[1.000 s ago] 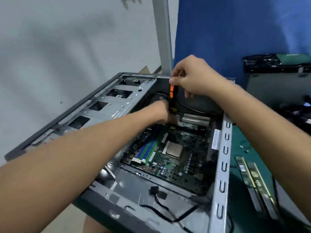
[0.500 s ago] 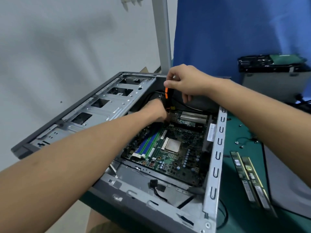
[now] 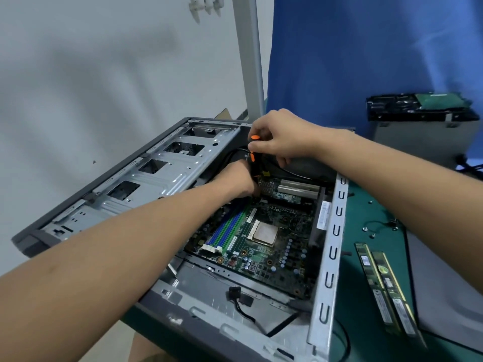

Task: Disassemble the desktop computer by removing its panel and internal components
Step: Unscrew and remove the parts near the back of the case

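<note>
the open computer case (image 3: 336, 232) lies on its side on the green worktop (image 3: 363, 218), its near end hanging over the near edge. on the case floor at that end lies a loose black cable (image 3: 241, 309) with its plug. to the right of the case, towards the worktop's near right corner, two memory sticks (image 3: 377, 286) lie side by side, just apart from the case wall. further in, the motherboard (image 3: 264, 257) sits flat in the case, with the bare processor (image 3: 265, 232) at its middle and blue and green memory slots (image 3: 226, 232) to its left. a few small screws (image 3: 371, 234) lie on the worktop right of the case.

at the board's far left corner the left hand (image 3: 235, 180) reaches down beside the lower end of an orange and black screwdriver (image 3: 253, 163); its fingers are hidden, so i cannot tell its grasp. the right hand (image 3: 283, 138) curls round the top of the upright handle. towards the far right corner stands a grey box (image 3: 418, 145) before a blue cloth (image 3: 366, 48).
</note>
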